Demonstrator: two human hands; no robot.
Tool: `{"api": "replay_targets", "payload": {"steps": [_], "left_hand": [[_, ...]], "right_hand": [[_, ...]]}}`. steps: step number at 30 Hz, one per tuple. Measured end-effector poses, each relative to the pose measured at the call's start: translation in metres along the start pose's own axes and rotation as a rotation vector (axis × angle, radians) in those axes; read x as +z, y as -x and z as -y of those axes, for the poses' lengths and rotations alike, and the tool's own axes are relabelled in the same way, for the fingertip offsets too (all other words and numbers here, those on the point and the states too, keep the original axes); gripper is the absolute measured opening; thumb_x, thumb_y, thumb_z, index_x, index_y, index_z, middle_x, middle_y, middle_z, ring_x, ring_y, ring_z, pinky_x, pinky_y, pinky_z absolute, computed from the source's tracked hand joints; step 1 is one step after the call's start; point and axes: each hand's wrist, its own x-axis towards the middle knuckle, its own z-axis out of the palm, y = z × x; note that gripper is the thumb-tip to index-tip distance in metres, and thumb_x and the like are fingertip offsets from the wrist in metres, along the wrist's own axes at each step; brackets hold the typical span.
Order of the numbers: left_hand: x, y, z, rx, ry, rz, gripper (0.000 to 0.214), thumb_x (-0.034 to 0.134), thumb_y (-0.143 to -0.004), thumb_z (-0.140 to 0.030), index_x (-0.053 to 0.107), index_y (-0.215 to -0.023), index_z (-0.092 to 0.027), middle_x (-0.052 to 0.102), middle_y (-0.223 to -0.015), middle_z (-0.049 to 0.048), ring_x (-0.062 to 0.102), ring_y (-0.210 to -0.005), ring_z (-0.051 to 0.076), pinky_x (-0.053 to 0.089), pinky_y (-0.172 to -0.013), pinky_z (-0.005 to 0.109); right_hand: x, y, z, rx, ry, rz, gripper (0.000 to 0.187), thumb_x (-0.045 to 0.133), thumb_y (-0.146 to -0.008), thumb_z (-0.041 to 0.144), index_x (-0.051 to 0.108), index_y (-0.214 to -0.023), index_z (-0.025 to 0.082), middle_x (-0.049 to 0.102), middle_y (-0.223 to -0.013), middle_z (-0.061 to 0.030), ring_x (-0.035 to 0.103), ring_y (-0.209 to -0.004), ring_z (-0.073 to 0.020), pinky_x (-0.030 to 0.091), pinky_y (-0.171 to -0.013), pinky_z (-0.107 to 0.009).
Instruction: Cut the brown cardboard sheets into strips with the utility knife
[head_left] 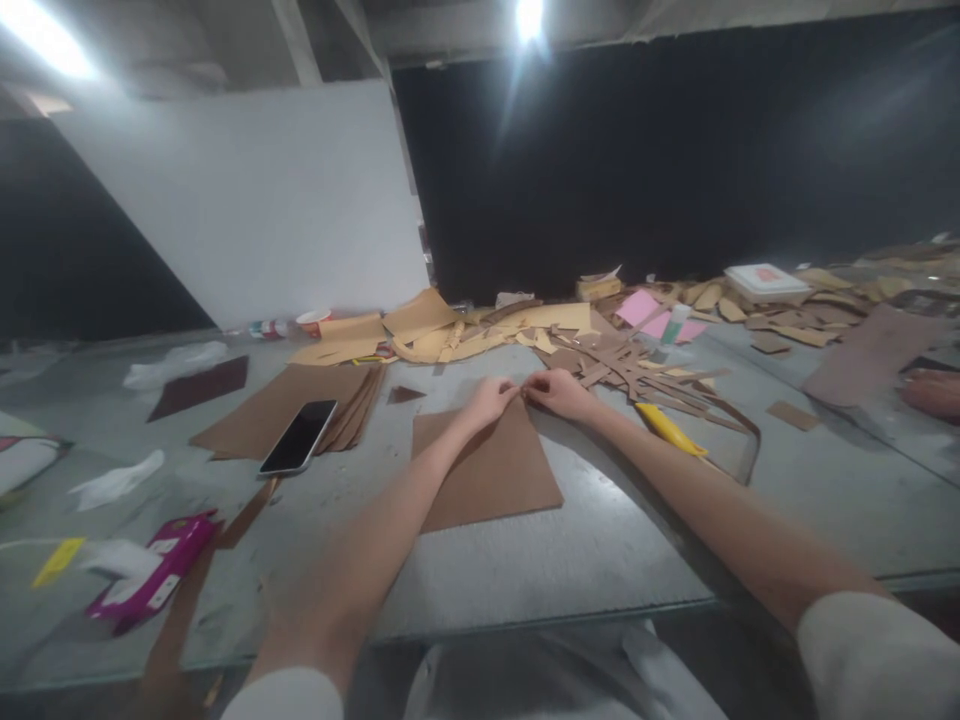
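On our left, a phone (298,437) lies on a stack (259,408). Then a brown sheet (504,472) lies on the table (585,580); our left hand (491,400) and right hand (559,393) meet, fingertips drawn together, at its far right corner. We can't tell whether either grips it. Rightward, a yellow tool (671,430) lies near strips (630,365).

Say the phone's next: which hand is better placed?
Probably the left hand: the phone lies on that side. The right hand is farther away. Both are at the far end of the brown sheet.
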Motion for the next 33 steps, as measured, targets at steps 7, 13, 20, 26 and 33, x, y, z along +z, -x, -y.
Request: {"api": "replay_targets", "payload": {"steps": [7, 13, 20, 26, 33], "left_hand": [[0.002, 0.002, 0.001, 0.028, 0.012, -0.006, 0.026, 0.061, -0.101, -0.033, 0.08, -0.092, -0.017, 0.083, -0.098, 0.0081, 0.074, -0.093, 0.026, 0.054, -0.09, 0.034], [0.006, 0.004, 0.0, 0.031, -0.007, -0.033, 0.026, 0.061, -0.101, -0.029, 0.08, -0.092, -0.015, 0.083, -0.093, 0.0072, 0.07, -0.086, 0.022, 0.05, -0.081, 0.029], [0.008, 0.003, 0.003, 0.071, 0.008, -0.046, 0.026, 0.06, -0.101, -0.026, 0.079, -0.088, -0.015, 0.081, -0.089, 0.0069, 0.068, -0.082, 0.021, 0.049, -0.078, 0.029], [0.012, 0.003, 0.004, 0.059, -0.028, -0.039, 0.025, 0.061, -0.1, -0.027, 0.081, -0.093, -0.015, 0.083, -0.093, 0.0098, 0.071, -0.084, 0.024, 0.05, -0.08, 0.031], [0.006, 0.006, 0.004, 0.081, 0.071, -0.046, 0.026, 0.063, -0.101, -0.032, 0.083, -0.095, -0.016, 0.084, -0.099, 0.0112, 0.075, -0.092, 0.027, 0.053, -0.086, 0.034]], "right_hand": [[0.003, 0.002, 0.003, 0.02, 0.113, -0.029, 0.015, 0.067, -0.092, 0.021, 0.083, -0.095, 0.02, 0.082, -0.084, -0.0045, 0.069, -0.074, -0.0172, 0.049, -0.073, -0.026], [0.002, 0.001, 0.008, 0.063, 0.315, 0.045, 0.013, 0.069, -0.096, 0.021, 0.081, -0.101, 0.019, 0.082, -0.091, -0.0056, 0.072, -0.083, -0.0181, 0.048, -0.076, -0.024], [0.01, -0.001, 0.013, 0.006, 0.525, 0.075, 0.016, 0.064, -0.102, 0.02, 0.079, -0.104, 0.017, 0.08, -0.103, -0.0123, 0.072, -0.095, -0.0221, 0.046, -0.085, -0.027], [0.002, -0.002, 0.004, 0.029, 0.523, 0.014, 0.016, 0.063, -0.101, 0.017, 0.079, -0.105, 0.015, 0.08, -0.105, -0.0149, 0.072, -0.098, -0.0239, 0.044, -0.086, -0.028], [-0.007, -0.001, -0.009, 0.101, 0.439, -0.101, 0.033, 0.051, -0.104, 0.013, 0.078, -0.087, 0.017, 0.081, -0.088, -0.0143, 0.072, -0.082, -0.0236, 0.043, -0.075, -0.03]]}}
